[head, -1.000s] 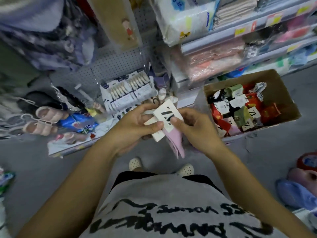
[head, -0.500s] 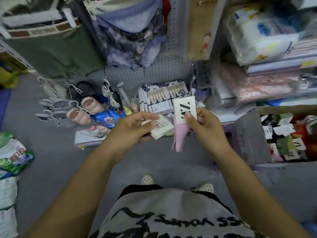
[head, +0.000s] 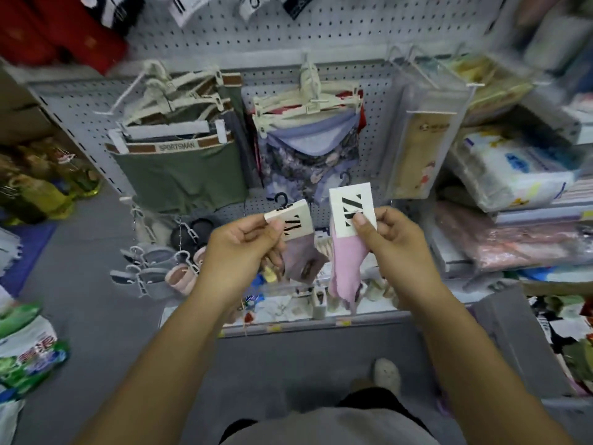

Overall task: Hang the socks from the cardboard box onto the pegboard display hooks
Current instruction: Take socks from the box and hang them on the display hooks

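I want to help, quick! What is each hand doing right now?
Left hand: grips the mauve socks by their card.
Right hand: pinches the pink socks by their card.

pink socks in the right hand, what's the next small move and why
Probably raise the pink socks toward the pegboard: the right hand pinches their card with its hanger hook upward, apart from the mauve pair in the left hand.

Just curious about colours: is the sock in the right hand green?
No, the right hand pinches a pink sock by its white card.
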Demonstrator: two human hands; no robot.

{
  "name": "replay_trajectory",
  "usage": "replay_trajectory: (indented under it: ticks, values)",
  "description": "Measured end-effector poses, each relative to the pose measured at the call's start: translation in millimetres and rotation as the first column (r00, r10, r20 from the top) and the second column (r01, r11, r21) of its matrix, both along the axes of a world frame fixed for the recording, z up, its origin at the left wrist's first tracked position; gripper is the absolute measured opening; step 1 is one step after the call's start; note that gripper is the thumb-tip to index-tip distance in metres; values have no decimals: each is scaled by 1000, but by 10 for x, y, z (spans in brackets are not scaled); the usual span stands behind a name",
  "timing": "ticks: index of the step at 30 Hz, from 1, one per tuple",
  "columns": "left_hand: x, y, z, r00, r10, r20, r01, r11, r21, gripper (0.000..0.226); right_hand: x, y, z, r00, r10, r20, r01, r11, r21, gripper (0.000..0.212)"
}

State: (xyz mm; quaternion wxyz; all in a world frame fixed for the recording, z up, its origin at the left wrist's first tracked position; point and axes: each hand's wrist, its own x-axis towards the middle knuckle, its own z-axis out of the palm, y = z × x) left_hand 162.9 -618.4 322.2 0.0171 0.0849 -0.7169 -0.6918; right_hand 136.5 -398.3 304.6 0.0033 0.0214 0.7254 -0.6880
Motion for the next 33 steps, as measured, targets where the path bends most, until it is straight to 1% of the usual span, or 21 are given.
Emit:
replay_trajectory:
  ticks: [1, 3, 4, 7, 12, 16, 19, 23, 25, 27, 30, 33]
  values:
    - [-57, 2, 51, 999, 32, -17, -32, 999, 4, 17, -52, -18, 66, 1000, 11, -13, -11, 1000, 1, 24]
    - [-162, 29, 188, 996, 79, -45, -79, 997, 2, 33, -178, -57, 207, 999, 30, -36, -30, 1000, -4, 24]
    - [-221, 54, 268, 993, 97, -70, -97, 995, 6, 34, -250, -69, 275, 998, 37, -48, -38, 999, -8, 23]
    - [-449, 145, 509, 979, 134, -151, -133, 991, 15, 18, -495, -58, 498, 993, 65, -100, -69, 997, -32, 22]
    - [-818, 378, 897, 952, 136, -273, -142, 990, 0, 22, -896, 85, 883, 976, 112, -189, -124, 991, -55, 21]
    - [-1243, 595, 1319, 908, 161, -388, -194, 980, -49, 15, -1305, 241, 1254, 954, 123, -272, -147, 987, -71, 23]
    - [-1549, 669, 1538, 874, 189, -448, -241, 969, -61, 24, -1615, 301, 1475, 929, 136, -346, -161, 986, -47, 24]
    - [-1953, 662, 1645, 874, 248, -418, -272, 962, 2, 18, -2100, 314, 1710, 900, 122, -419, -136, 991, -1, 24]
    - [-2121, 657, 1702, 885, 232, -404, -239, 970, 35, 15, -2393, 314, 1827, 891, 81, -446, -86, 996, 9, 27]
    - [-2265, 661, 1784, 895, 202, -397, -194, 979, 61, 17, -2734, 314, 1960, 886, 11, -463, -10, 1000, 5, 30]
    - [-2452, 670, 1946, 897, 146, -418, -140, 989, 45, 20, -3229, 302, 2209, 867, -70, -493, 77, 997, -6, 36]
    - [-2643, 661, 2083, 889, 111, -445, -139, 990, -31, 22, -3632, 257, 2440, 848, -78, -524, 95, 995, 5, 44]
